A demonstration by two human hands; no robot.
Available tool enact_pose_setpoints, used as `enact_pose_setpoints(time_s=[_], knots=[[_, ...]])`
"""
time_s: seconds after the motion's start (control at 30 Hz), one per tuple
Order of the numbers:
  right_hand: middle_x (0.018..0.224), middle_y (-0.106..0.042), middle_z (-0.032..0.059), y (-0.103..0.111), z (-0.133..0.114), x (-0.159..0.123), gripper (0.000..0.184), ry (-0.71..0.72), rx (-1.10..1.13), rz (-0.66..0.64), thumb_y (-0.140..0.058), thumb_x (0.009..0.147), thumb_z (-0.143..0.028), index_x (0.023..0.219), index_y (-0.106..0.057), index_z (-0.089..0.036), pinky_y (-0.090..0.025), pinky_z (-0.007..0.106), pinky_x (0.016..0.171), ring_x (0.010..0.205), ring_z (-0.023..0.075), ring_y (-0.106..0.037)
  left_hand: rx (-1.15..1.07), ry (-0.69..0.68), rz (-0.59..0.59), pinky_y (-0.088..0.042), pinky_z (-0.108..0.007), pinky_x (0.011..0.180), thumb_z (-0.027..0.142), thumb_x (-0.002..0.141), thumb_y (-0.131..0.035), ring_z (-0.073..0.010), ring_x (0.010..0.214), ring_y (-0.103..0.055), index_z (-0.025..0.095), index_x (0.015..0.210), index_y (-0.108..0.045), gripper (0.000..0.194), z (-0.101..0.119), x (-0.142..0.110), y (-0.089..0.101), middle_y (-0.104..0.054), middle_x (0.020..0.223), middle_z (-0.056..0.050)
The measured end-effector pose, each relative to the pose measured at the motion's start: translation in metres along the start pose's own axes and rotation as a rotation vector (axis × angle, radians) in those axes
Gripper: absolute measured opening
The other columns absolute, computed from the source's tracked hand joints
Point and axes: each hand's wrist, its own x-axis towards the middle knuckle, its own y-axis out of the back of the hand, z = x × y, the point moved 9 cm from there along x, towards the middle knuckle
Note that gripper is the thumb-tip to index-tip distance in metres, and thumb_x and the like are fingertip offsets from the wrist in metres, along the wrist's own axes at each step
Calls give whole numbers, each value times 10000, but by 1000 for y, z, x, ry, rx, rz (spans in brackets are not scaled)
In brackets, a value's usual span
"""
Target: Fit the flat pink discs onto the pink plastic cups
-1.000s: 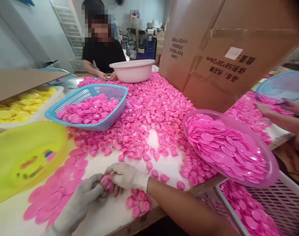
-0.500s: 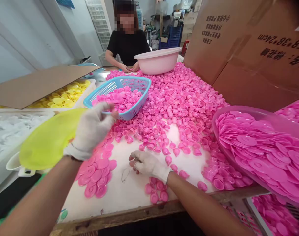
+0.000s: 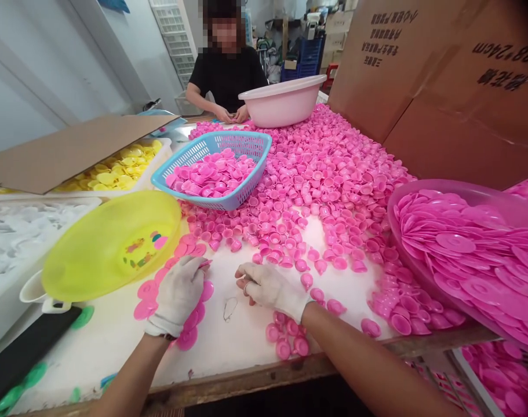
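My left hand [image 3: 180,294], in a pale glove, is over a pile of flat pink toy saucers [image 3: 188,339] at the table's front. Its fingers are pinched together, and the thin edge of a pink saucer [image 3: 206,263] shows at the tips. To its right my right hand [image 3: 270,288], gloved too, has its fingers curled in; whatever they may hold is hidden. A small cluster of pink toy cups [image 3: 288,336] sits just below the right wrist. Many more pink cups [image 3: 328,174] are heaped behind both hands. A thin wire-like loop [image 3: 229,309] lies between the hands.
At the left are a yellow basin [image 3: 81,249], a white tub [image 3: 24,231] and yellow pieces [image 3: 116,171]. A blue basket [image 3: 241,200] holds pink pieces. A pink basin [image 3: 285,104] stands near a co-worker [image 3: 229,78]. A saucer-filled basin [image 3: 398,202] and carton [image 3: 441,116] bound the right.
My left hand has come down from beside the blue basket to the saucer pile, uncovering the yellow basin. The right hand stays in nearly the same place, fingers still curled.
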Motion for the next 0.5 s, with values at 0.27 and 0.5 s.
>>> enact_pose_setpoints(time_s=[0.27, 0.5], knots=[[728, -544, -26, 24, -1, 4, 52, 21, 179, 200, -434, 854, -192, 863, -485, -195, -404, 181, 455, 526, 81, -555, -523, -25, -189, -501, -283, 632, 248, 807, -448, -153, 630, -618, 197, 1174, -502, 374, 51, 4, -26, -663, 779, -2], [595, -521, -36, 56, 1, 1, 107, 35, -179, 335, -492, 790, -168, 687, -474, -192, -380, 206, 544, 554, 97, -513, -263, -79, 54, -459, -336, 754, 255, 734, -575, -212, 815, -585, 181, 947, -620, 230, 55, 48, -26, -630, 935, -81]])
